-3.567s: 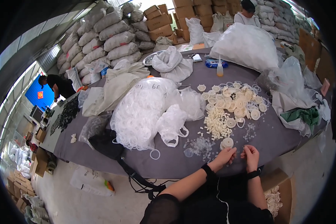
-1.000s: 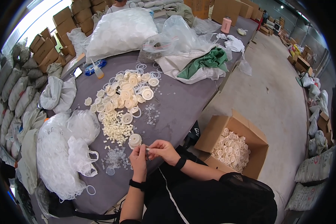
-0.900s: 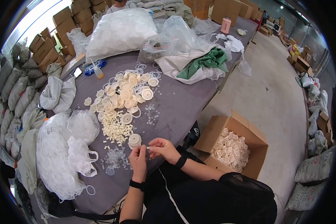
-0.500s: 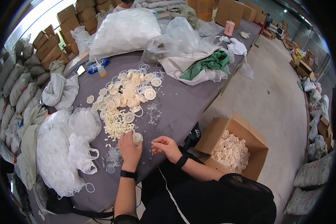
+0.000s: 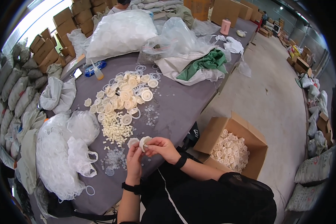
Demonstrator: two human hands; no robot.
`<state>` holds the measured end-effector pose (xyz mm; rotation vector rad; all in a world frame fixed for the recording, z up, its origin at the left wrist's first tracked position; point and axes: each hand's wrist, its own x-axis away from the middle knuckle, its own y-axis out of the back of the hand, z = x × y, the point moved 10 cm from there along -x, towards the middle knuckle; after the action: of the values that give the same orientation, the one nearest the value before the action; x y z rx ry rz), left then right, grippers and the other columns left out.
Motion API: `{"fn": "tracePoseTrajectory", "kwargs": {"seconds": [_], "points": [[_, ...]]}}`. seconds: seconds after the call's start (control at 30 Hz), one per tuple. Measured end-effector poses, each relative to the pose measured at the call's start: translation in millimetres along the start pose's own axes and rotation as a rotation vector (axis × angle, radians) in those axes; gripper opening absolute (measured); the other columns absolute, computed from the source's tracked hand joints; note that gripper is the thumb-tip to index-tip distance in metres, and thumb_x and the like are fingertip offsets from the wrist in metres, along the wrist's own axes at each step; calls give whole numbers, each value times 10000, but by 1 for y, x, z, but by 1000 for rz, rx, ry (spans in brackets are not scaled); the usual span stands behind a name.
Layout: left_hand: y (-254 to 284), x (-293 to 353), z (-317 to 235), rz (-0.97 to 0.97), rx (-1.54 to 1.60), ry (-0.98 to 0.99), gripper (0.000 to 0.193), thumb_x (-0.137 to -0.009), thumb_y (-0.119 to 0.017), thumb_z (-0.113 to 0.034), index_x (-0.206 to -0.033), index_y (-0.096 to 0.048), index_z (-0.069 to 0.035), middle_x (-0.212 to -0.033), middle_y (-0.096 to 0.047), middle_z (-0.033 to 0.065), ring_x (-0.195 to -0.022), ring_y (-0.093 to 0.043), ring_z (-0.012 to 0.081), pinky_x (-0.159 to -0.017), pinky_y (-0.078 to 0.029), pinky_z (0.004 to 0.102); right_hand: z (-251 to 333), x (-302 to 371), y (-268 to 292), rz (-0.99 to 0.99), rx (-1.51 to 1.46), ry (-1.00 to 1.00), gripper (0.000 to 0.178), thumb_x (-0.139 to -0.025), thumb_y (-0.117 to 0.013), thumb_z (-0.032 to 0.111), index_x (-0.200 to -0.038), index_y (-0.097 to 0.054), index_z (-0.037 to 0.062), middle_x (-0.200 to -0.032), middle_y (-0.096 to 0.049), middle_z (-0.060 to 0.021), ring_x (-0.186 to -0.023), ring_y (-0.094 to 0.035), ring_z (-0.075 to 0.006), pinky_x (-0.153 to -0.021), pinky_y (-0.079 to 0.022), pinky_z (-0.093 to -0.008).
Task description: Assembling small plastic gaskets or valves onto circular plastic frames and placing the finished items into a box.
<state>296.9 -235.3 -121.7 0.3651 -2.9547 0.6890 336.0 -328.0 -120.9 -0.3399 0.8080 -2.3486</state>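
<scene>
Close to the table's near edge, my left hand (image 5: pixel 133 161) and my right hand (image 5: pixel 163 148) meet around a round cream plastic cap (image 5: pixel 144 143). The cap stands tilted on its edge. My left fingers grip it from below and the left, and my right thumb and fingers close on its right side. Any small piece between the right fingertips is hidden. A second pale cap (image 5: pixel 132 142) shows just behind my left fingertips; I cannot tell whether it is held. Beyond are a pile of small cream plugs (image 5: pixel 116 128) and a heap of cream caps (image 5: pixel 125 95).
Small clear rings (image 5: pixel 114 158) lie left of my hands. Bags of white rings (image 5: pixel 56 156) fill the table's left side. On my right, an open carton (image 5: pixel 255 160) holds cream caps. A bottle with orange liquid (image 5: pixel 98 72) and a green cloth (image 5: pixel 203 65) lie farther off.
My right hand has moved left to meet my left hand. The cap has been lifted and tipped onto its edge between them. The view has shifted slightly.
</scene>
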Motion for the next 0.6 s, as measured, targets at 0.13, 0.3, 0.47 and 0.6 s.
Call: {"fn": "tracePoseTrajectory", "kwargs": {"seconds": [0.13,0.3,0.47,0.6], "points": [[-3,3,-2,22,8,-63,265,-853,-489,-94,-1100,-472,2,-993,-559,66,-888,-535,124,-770,-428,246,-4,-5,1,-2,44,69,161,-830,-547,79,-971,-543,1,-882,-601,-62,-752,-603,-130,-662,-491,-231],[17,0,1,-71,-19,-81,280,-843,-505,-66,-1110,-481,16,-991,-572,83,-857,-555,128,-742,-452,244,-2,-2,0,-24,58,50,145,-827,-548,76,-952,-550,4,-856,-608,-70,-731,-607,-134,-660,-494,-226],[26,1,5,-113,54,-43,272,-836,-524,-70,-1089,-496,26,-977,-581,91,-822,-575,130,-701,-478,249,-2,2,11,-95,65,43,149,-826,-553,85,-950,-552,2,-845,-610,-77,-710,-605,-127,-655,-492,-224],[17,2,2,-61,-15,-40,268,-826,-539,-64,-1074,-506,33,-960,-587,92,-830,-574,132,-706,-476,251,-6,3,10,-51,96,17,140,-818,-562,72,-937,-556,0,-829,-613,-74,-708,-604,-126,-647,-494,-229]]}}
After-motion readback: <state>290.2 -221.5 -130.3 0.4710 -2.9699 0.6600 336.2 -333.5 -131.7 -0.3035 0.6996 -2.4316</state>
